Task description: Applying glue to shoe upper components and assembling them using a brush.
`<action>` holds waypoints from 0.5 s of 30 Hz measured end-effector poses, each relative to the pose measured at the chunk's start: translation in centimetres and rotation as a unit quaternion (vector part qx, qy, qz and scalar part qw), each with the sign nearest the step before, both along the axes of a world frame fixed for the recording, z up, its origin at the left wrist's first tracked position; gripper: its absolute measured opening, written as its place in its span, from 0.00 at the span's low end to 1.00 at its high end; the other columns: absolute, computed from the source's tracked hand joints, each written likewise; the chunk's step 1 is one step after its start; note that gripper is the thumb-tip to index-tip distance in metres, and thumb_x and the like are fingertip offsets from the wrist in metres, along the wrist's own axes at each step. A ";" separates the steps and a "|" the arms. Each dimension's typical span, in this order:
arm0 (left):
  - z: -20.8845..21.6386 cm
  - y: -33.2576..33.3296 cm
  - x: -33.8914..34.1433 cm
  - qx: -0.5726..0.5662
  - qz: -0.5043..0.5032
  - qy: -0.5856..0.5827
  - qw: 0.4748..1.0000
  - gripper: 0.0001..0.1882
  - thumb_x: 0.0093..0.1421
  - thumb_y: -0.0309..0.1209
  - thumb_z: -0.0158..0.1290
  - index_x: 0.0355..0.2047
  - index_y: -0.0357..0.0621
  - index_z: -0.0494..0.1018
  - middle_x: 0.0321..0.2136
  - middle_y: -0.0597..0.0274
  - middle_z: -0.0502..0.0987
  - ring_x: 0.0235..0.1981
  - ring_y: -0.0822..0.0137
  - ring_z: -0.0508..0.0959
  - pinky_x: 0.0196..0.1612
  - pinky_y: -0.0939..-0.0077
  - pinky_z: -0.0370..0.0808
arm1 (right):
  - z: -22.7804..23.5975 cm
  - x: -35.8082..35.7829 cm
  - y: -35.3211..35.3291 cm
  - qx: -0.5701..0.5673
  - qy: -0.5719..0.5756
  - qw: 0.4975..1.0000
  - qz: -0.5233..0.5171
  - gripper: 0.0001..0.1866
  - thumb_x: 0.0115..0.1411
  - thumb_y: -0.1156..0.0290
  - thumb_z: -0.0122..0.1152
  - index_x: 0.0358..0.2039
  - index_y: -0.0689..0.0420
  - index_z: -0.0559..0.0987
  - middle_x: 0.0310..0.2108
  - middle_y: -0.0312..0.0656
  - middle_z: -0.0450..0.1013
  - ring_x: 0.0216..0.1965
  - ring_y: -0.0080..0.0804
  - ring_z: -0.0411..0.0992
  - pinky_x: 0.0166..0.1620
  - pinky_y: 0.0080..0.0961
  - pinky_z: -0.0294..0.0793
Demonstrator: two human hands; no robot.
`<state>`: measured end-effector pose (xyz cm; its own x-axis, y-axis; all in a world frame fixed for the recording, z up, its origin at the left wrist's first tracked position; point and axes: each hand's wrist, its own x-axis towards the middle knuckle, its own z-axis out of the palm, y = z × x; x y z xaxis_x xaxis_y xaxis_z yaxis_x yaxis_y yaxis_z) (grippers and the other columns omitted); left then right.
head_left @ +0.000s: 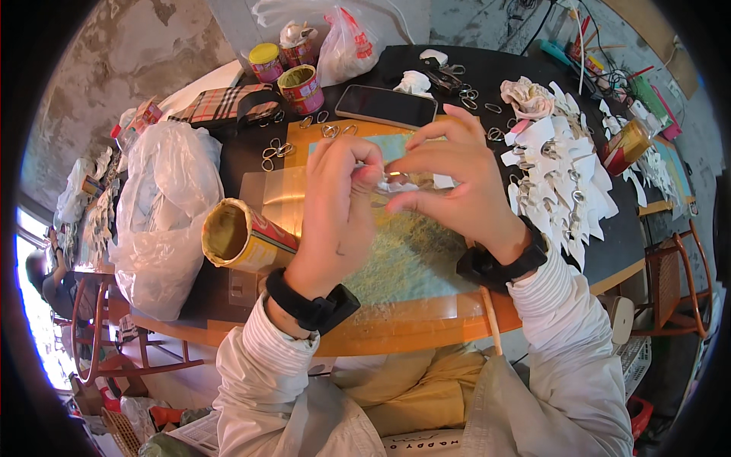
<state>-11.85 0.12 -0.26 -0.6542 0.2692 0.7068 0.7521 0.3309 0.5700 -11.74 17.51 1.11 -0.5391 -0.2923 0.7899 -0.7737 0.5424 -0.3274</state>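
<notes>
Centrally, left fingers (361, 157) pinching metal piece (398, 179), red-labelled can (266, 241)

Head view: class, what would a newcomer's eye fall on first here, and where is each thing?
The left hand and right hand would probably draw the eye first, close together near the centre, with a small shiny metal piece between them. Next comes the heap of white pieces with metal loops, on the right. On the left, a big crumpled plastic bag sits beside an open yellow-and-red can.
</notes>
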 end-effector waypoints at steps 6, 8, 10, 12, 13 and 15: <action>-0.2 0.0 -0.1 0.034 -0.007 -0.101 0.994 0.06 0.62 0.29 0.45 0.31 0.39 0.65 0.28 0.62 0.66 0.31 0.69 0.65 0.36 0.78 0.64 | -0.7 -0.2 0.6 0.052 -0.091 0.993 0.049 0.09 0.42 0.65 0.69 0.20 0.54 0.79 0.23 0.33 0.73 0.34 0.28 0.70 0.57 0.41 0.55; 0.0 0.2 0.0 0.059 -0.006 -0.105 0.993 0.04 0.59 0.27 0.48 0.29 0.39 0.67 0.26 0.58 0.68 0.29 0.62 0.67 0.35 0.73 0.65 | -0.7 0.0 0.6 0.047 -0.098 0.992 0.060 0.07 0.44 0.66 0.67 0.20 0.55 0.79 0.23 0.33 0.72 0.34 0.28 0.69 0.57 0.41 0.56; 0.1 0.1 0.0 0.056 -0.005 -0.103 0.993 0.06 0.59 0.28 0.49 0.29 0.39 0.67 0.26 0.58 0.67 0.29 0.63 0.68 0.36 0.74 0.66 | -0.6 0.0 0.6 0.042 -0.104 0.991 0.072 0.06 0.46 0.67 0.65 0.20 0.55 0.79 0.23 0.33 0.72 0.34 0.28 0.69 0.56 0.41 0.56; -0.1 0.1 -0.1 0.065 -0.009 -0.118 0.991 0.06 0.60 0.28 0.49 0.29 0.39 0.67 0.26 0.60 0.67 0.29 0.65 0.68 0.36 0.76 0.66 | -0.7 -0.2 0.8 0.044 -0.111 0.988 0.094 0.05 0.47 0.69 0.63 0.20 0.56 0.78 0.22 0.33 0.72 0.35 0.29 0.69 0.57 0.41 0.55; -0.2 0.1 -0.2 0.073 -0.012 -0.132 0.988 0.06 0.60 0.29 0.48 0.30 0.38 0.67 0.25 0.62 0.67 0.29 0.68 0.69 0.36 0.77 0.66 | -0.8 -0.4 0.9 0.044 -0.113 0.988 0.093 0.05 0.47 0.69 0.63 0.20 0.56 0.78 0.22 0.33 0.72 0.35 0.29 0.69 0.57 0.41 0.55; -0.1 0.2 0.0 0.107 -0.034 -0.167 0.979 0.07 0.61 0.29 0.48 0.30 0.38 0.66 0.25 0.64 0.67 0.29 0.71 0.69 0.36 0.79 0.66 | -0.8 -0.5 1.0 0.031 -0.116 0.987 0.104 0.05 0.47 0.69 0.64 0.20 0.56 0.79 0.23 0.32 0.72 0.35 0.29 0.69 0.57 0.41 0.55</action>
